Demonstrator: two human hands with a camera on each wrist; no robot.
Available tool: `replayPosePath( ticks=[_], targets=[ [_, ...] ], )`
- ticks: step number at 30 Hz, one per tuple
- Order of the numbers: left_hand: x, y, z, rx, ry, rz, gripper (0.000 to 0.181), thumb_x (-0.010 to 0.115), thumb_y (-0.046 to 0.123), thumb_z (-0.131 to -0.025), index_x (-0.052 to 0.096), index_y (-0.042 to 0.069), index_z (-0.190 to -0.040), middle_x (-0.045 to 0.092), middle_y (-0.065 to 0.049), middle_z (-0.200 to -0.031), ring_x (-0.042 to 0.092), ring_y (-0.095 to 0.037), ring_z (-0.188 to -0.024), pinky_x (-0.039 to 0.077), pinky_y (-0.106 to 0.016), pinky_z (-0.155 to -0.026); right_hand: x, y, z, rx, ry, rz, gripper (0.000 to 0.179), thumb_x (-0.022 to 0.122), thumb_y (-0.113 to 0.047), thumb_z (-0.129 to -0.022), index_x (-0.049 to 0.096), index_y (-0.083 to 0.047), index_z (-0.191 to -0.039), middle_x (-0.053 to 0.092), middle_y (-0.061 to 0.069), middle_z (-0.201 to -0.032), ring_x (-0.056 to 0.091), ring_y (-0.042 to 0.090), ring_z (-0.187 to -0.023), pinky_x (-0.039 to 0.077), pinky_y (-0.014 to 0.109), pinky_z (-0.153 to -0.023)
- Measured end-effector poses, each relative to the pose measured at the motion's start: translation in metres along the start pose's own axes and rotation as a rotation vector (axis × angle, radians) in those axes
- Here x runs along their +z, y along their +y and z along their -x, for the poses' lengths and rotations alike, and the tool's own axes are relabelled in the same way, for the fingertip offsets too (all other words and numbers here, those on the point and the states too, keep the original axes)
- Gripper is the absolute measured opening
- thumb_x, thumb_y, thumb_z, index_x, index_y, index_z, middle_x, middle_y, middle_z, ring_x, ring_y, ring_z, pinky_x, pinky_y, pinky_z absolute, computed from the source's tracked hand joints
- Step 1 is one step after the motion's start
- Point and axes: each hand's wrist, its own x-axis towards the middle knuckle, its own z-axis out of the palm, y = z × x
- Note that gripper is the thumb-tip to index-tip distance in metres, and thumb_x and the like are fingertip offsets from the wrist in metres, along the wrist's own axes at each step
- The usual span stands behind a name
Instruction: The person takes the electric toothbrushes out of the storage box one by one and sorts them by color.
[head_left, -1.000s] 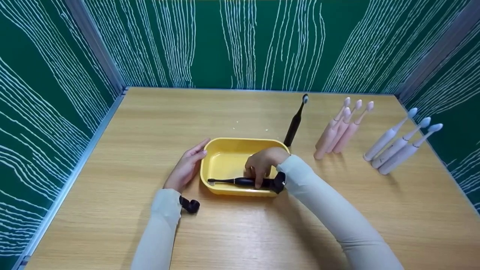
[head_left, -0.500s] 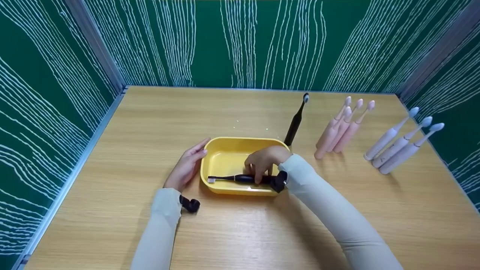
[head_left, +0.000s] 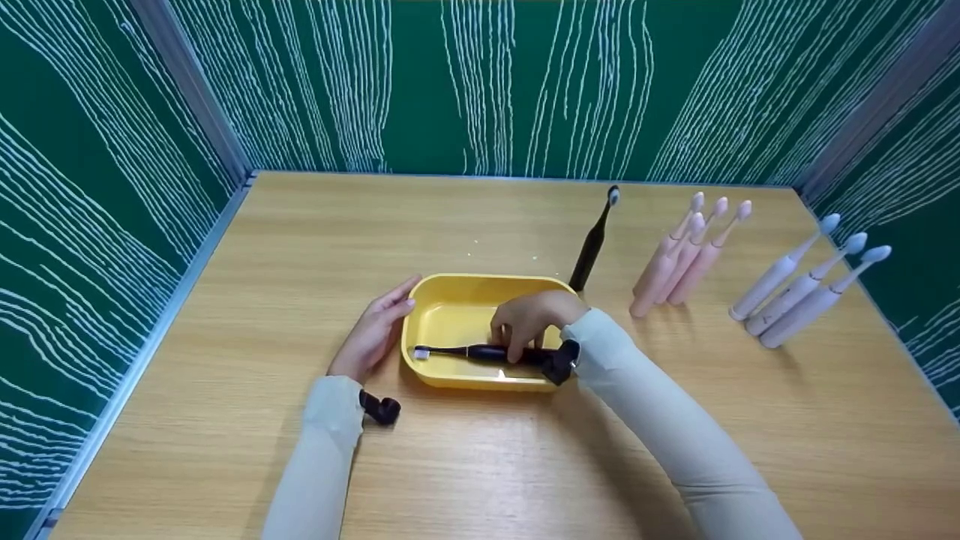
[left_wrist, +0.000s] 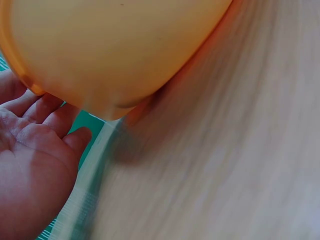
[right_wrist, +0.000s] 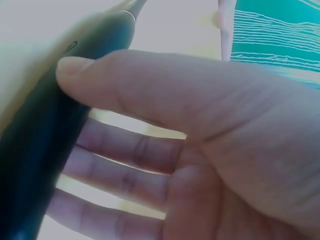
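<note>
A yellow plastic bin [head_left: 456,291] stands on the table in the head view. Relaxed fingers of my left hand [head_left: 373,334] rest against its left end, near the rim; the left wrist view shows the palm beside the bin wall [left_wrist: 110,55]. Inside the bin, my right hand [head_left: 534,316] grips a black electric toothbrush [head_left: 486,355] by its handle. The brush lies lengthwise near the front wall, white bristles [head_left: 422,355] towards the left. Seen from the right wrist, the thumb presses on the dark handle [right_wrist: 45,130] and the fingers reach to its other side.
Behind the bin's right corner another black electric toothbrush [head_left: 590,251] stands upright. To its right stand several pink electric toothbrushes [head_left: 679,262], then several white ones [head_left: 793,296]. Small white specks [head_left: 475,241] lie on the wooden table [head_left: 337,225]. Green panels [head_left: 420,90] enclose the back and sides.
The black toothbrush in my right hand has shifted slightly towards the back of the bin, and its bristles now show more plainly. The left hand has stayed at the bin's end.
</note>
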Motion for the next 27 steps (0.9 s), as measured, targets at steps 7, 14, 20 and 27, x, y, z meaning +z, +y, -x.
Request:
replayPosePath(
  ticks=[7, 14, 20, 27],
  targets=[
    [0.001, 0.001, 0.0, 0.011, -0.007, 0.013, 0.051, 0.044, 0.007, -0.098, 0.032, 0.0, -0.148, 0.024, -0.012, -0.159, 0.016, -0.023, -0.149, 0.013, -0.035, -0.123, -0.001, 0.004, 0.001, -0.045, 0.016, 0.017, 0.032, 0.069, -0.009, -0.085, 0.061, -0.007, -0.116, 0.062, 0.009, -0.113, 0.059, 0.013, -0.086, 0.059, 0.03, -0.076],
    [0.0, 0.001, 0.0, -0.007, 0.0, 0.004, 0.05, 0.044, 0.007, -0.099, 0.033, 0.002, -0.148, 0.025, -0.009, -0.159, 0.015, -0.022, -0.149, 0.011, -0.034, -0.123, -0.002, 0.006, 0.004, -0.094, 0.045, 0.042, 0.028, 0.07, -0.01, -0.085, 0.064, -0.007, -0.112, 0.064, 0.008, -0.107, 0.058, 0.012, -0.083, 0.057, 0.026, -0.072],
    [-0.001, 0.001, -0.001, -0.013, 0.007, -0.001, 0.05, 0.044, 0.007, -0.098, 0.034, 0.003, -0.147, 0.024, -0.009, -0.159, 0.013, -0.022, -0.149, 0.009, -0.035, -0.123, -0.004, 0.011, 0.007, -0.116, 0.08, 0.039, 0.029, 0.069, -0.012, -0.086, 0.064, -0.007, -0.114, 0.067, 0.01, -0.107, 0.059, 0.011, -0.08, 0.056, 0.025, -0.071],
    [-0.001, 0.001, 0.0, -0.027, 0.009, -0.011, 0.051, 0.045, 0.008, -0.099, 0.034, 0.005, -0.148, 0.024, -0.006, -0.159, 0.013, -0.02, -0.149, 0.008, -0.033, -0.123, -0.004, 0.019, 0.013, -0.174, 0.145, 0.07, 0.029, 0.069, -0.014, -0.086, 0.065, -0.006, -0.113, 0.068, 0.01, -0.106, 0.061, 0.012, -0.082, 0.053, 0.021, -0.069]
  ],
)
